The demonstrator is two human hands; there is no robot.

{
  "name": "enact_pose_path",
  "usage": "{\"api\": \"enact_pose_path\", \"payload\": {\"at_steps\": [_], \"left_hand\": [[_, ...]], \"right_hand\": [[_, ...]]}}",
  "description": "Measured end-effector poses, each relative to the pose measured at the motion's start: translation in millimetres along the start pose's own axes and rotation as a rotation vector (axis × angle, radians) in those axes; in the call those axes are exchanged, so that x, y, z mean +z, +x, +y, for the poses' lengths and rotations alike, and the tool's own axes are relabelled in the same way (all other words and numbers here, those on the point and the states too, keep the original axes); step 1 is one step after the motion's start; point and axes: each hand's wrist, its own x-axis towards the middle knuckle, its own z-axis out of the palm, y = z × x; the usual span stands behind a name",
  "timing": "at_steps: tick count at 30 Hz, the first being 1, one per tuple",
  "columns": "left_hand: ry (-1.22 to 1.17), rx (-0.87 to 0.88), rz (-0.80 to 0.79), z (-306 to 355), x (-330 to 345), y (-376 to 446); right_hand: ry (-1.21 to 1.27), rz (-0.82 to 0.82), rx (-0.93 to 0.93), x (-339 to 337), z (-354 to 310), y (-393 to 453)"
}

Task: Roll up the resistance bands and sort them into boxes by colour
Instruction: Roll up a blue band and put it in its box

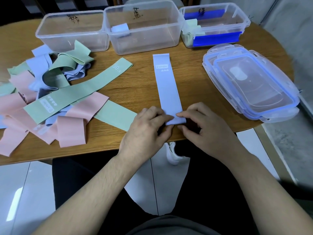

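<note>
— at the near edge of the table [194,53], what do my fingers have?

— your left hand [145,129] and right hand [201,131] both pinch the near end of the lilac band [167,89]. thumbs and fingertips curl onto that end, which is folded over itself into a first small turn.

— and the rest of that band?

— it lies flat and straight on the wood, running away from you toward the middle box [144,38], with a white label near its far end.

— what's to my left?

— a loose pile of bands [42,92] in pink, green and lilac, tangled and overlapping. one long green band [81,89] stretches out of it, printed "30 lb" near its far end; a pink band [89,106] lies under it.

— the boxes?

— three clear ones in a row along the far side, each with handwriting on it that you can't read from here. the left box [71,33] shows nothing inside. the middle box holds one rolled lilac band [120,28]. the right box [215,28] holds pale green rolls at its left end, and has blue clips.

— anything at my right?

— a stack of clear lids [250,83] with blue seals, lying near the table's right edge.
</note>
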Motion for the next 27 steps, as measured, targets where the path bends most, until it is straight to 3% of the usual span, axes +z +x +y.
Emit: {"api": "enact_pose_path", "payload": {"at_steps": [15, 27], "left_hand": [[-0.023, 0.039, -0.056, 6.2, -7.5, -1.7], [-0.029, 0.04, -0.019, 5.6, -4.5, -1.3]], "right_hand": [[-0.072, -0.033, -0.035, -2.8, -4.3, -3.2], [0.014, -0.005, 0.031, -2.5, -1.3, -2.0]]}}
